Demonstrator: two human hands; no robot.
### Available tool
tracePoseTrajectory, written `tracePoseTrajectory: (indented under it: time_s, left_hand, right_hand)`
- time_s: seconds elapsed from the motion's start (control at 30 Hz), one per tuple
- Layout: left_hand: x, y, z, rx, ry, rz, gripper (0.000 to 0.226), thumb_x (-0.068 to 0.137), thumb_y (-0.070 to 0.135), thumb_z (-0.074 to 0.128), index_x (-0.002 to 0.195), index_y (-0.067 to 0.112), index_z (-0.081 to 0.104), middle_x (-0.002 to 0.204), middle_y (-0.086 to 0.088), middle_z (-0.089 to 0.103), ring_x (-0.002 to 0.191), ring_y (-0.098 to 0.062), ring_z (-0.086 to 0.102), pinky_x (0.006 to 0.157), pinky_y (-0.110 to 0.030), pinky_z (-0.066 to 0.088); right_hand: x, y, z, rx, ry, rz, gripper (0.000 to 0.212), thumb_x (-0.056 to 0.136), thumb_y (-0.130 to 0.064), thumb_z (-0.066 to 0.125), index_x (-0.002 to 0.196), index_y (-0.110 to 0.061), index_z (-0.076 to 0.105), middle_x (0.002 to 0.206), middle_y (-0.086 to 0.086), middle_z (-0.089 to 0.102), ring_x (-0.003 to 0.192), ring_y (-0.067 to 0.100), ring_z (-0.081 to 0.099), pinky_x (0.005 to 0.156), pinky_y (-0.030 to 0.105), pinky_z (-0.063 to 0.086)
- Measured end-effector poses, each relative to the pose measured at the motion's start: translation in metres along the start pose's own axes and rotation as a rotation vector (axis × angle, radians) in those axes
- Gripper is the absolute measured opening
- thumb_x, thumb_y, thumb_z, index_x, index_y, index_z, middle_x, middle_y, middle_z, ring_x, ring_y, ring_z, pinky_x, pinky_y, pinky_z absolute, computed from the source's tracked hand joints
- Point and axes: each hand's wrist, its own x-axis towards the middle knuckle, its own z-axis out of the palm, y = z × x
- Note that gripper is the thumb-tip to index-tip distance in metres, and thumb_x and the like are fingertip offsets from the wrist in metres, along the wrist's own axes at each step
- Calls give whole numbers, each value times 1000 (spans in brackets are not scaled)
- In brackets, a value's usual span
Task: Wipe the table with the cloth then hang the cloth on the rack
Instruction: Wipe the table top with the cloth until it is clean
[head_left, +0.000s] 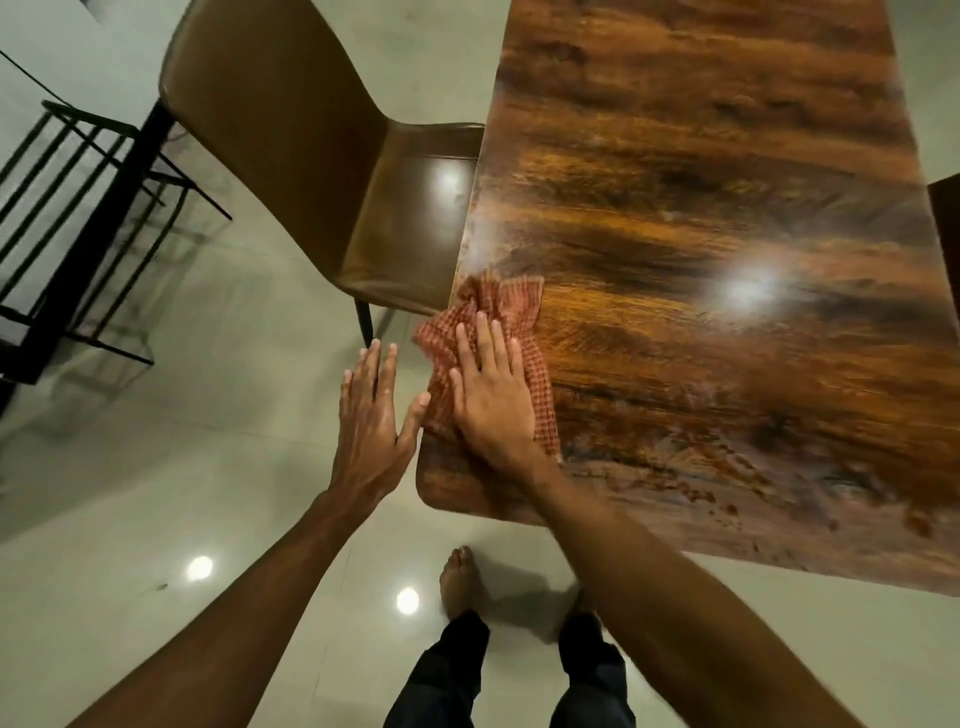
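A red checked cloth (511, 312) lies bunched at the near left edge of the glossy wooden table (727, 260), part of it hanging over the edge. My right hand (488, 395) lies flat on the cloth with fingers spread, pressing it onto the tabletop. My left hand (371, 415) hovers open beside the table edge, over the floor, its thumb close to the overhanging part of the cloth. A black metal rack (88, 228) with thin bars stands on the floor at the far left.
A brown leather chair (311, 156) stands at the table's left side, between the table and the rack. Pale glossy floor tiles (156, 493) surround the table. My bare feet and dark trousers (467, 649) are at the bottom. Another dark chair edge (948, 208) shows at right.
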Motion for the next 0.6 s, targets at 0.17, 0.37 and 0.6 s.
tracePoseTrajectory:
  time_s: [0.17,0.37,0.6]
  left_hand:
    - [-12,18,6,-17,-17,33,73,100,57,30,160,19,19,169,-5,13,157,-19,6,126,-37,-3]
    - [-27,61,23,-23,-42,89,74,99,59,29,160,19,20,169,-6,15,157,-21,10,125,-31,-7]
    - [-63,126,61,-2,-63,166,70,101,54,32,160,17,20,169,-4,13,157,-19,8,128,-40,-1]
  right_hand:
    - [-85,25,15,-9,-54,-223,63,112,-45,18,168,-19,7,176,11,-2,163,26,-3,131,52,10]
    - [-105,48,5,48,-7,89,63,112,-41,20,168,-16,5,175,13,-7,163,29,-8,131,52,5]
    - [-193,172,-6,41,87,238,64,110,-55,24,168,-29,16,177,3,6,163,25,4,131,54,6]
